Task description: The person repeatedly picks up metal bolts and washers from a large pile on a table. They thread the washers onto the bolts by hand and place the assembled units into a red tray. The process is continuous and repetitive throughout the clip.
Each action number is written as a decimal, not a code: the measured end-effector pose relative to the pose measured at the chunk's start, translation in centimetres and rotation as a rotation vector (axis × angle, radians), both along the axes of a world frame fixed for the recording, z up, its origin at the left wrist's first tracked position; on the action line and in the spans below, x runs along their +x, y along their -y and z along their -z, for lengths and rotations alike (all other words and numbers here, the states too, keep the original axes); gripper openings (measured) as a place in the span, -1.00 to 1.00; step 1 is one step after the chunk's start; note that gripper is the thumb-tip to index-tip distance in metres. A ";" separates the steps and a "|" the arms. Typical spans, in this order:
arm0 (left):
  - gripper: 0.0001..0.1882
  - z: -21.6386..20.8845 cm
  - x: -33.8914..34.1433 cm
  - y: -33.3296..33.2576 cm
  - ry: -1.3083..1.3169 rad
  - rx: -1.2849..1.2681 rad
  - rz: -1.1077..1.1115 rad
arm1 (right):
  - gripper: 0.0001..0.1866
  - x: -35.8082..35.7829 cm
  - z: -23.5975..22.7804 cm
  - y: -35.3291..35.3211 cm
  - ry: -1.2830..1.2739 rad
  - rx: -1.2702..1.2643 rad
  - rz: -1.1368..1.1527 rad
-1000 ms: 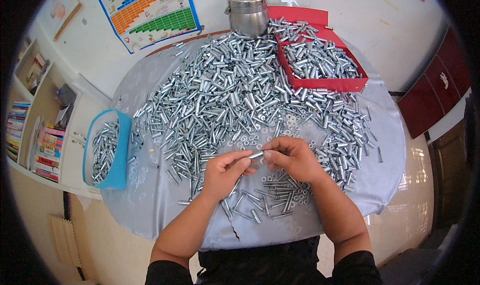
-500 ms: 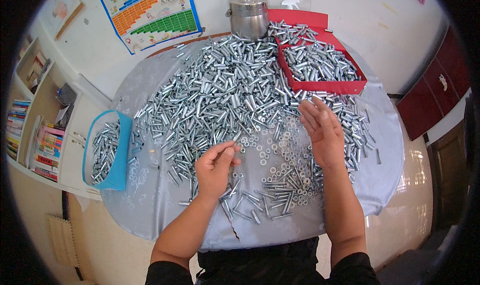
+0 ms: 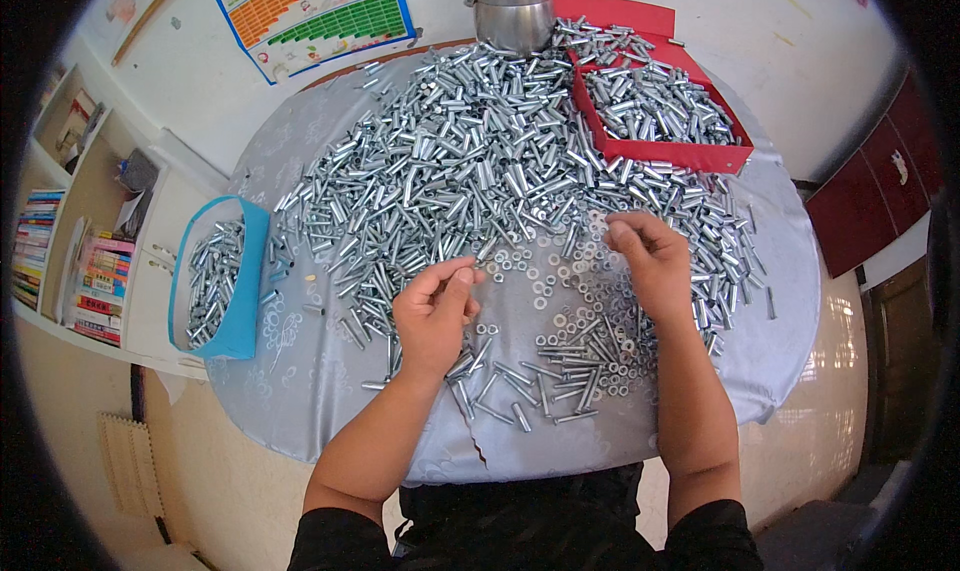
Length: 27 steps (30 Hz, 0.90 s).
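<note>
My left hand hovers over the near edge of the metal heap, thumb and forefinger pinched together. Whatever is between those fingertips is too small to make out. To the right, my right hand is closed in a pinch beside the far end of the flat washers; a pale ring shows by its fingertips, but whether it is held I cannot tell. Small nuts lie between the hands. Nearer to me are loose long bolts. Behind both hands spreads a big heap of silvery metal sleeves and bolts.
A blue bin with metal pieces stands at the left table edge. At the back right is a red box full of them, beside a steel pot. A grey cloth covers the round table; a bookshelf stands left.
My right hand has gone from loosely spread fingers to a pinch over the washers. The left hand keeps its pinch. The whole view has shifted, with the table sitting slightly higher in it.
</note>
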<state>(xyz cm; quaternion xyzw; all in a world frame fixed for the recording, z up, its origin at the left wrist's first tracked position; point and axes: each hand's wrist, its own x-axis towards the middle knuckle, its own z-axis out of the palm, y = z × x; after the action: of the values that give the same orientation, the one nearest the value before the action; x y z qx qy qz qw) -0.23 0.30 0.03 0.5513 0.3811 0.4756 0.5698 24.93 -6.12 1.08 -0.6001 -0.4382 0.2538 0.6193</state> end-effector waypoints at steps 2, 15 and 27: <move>-0.82 0.1 0.0 0.0 -0.004 0.011 -0.009 | -0.83 -0.3 0.6 -0.1 0.166 -0.035 0.005; -0.82 0.3 0.2 0.0 0.036 -0.014 -0.010 | -0.69 -1.8 1.5 -1.1 1.206 -0.071 -0.044; -0.82 0.2 0.3 0.1 0.034 -0.025 0.028 | -0.76 -0.7 1.3 -0.9 1.011 -0.217 -0.141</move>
<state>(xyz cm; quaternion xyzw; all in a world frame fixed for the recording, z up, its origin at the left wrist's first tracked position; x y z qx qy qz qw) 0.09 0.16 -0.13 0.5412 0.3696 0.4720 0.5896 24.26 -5.24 -0.24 -0.6775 -0.6930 0.0175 0.2459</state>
